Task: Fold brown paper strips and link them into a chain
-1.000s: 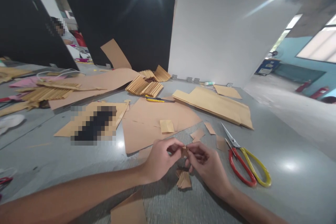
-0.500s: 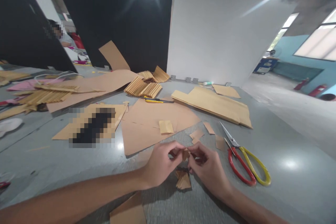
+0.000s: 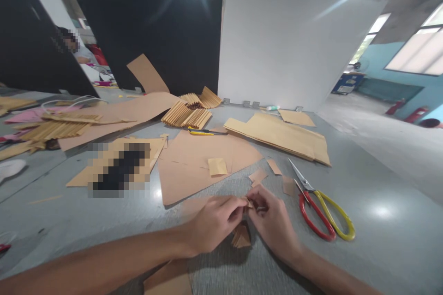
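Both hands sit lower and closer together than a second ago. The left hand (image 3: 214, 223) and right hand (image 3: 272, 221) have sunk toward the grey, faintly streaked worktop (image 3: 363, 249), and their fingertips have closed in. The small folded brown paper piece (image 3: 248, 203), earlier showing plainly between them, is now mostly covered; only a sliver shows. Grip: both hands pinch that piece, thumb against fingers, clenched tight from either side. Judgement: a fold being pressed flat rather than opened out.

Directly below the grip, touching the worktop: a fanned little stack of folded brown paper pieces (image 3: 241, 237), thin and sharp-creased, half shaded by the hands.

Right of the grip, just beside the right hand: scissors with one red and one yellow loop handle (image 3: 320, 209), steel blades parted and pointing away.

Beyond the grip: loose brown paper scraps (image 3: 258, 176), a large flat brown paper sheet (image 3: 194, 166) with a small tan paper square (image 3: 218, 166) lying on it. Farther off, a yellow utility knife (image 3: 202, 132), ribbed pleated paper fans (image 3: 187, 113), and a flat pile of tan paper sheets (image 3: 280, 136). All paper matte, stiff-looking.
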